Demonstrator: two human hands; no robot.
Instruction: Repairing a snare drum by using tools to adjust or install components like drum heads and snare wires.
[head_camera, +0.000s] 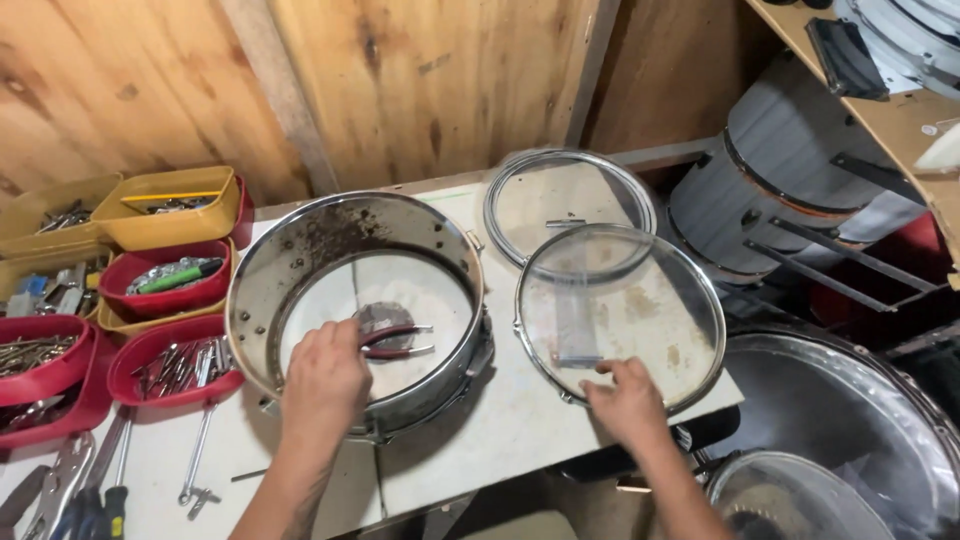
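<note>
A chrome drum shell (300, 240) lies flat on the white workbench (500, 430). My left hand (322, 380) reaches inside the shell and holds red-handled pliers (400, 340), whose handles stick out to the right. My right hand (625, 398) grips the near rim of a clear drum head (620, 310) in a metal hoop, lying to the right of the shell. A second metal hoop (570, 200) lies behind the drum head, partly under it.
Red and yellow bins (170, 290) of screws, rods and tools stand at the left. Locking pliers (55, 485), a drum key (197, 470) and screwdrivers lie at the front left. Grey drums (770, 190) and a chrome drum (850, 420) crowd the right.
</note>
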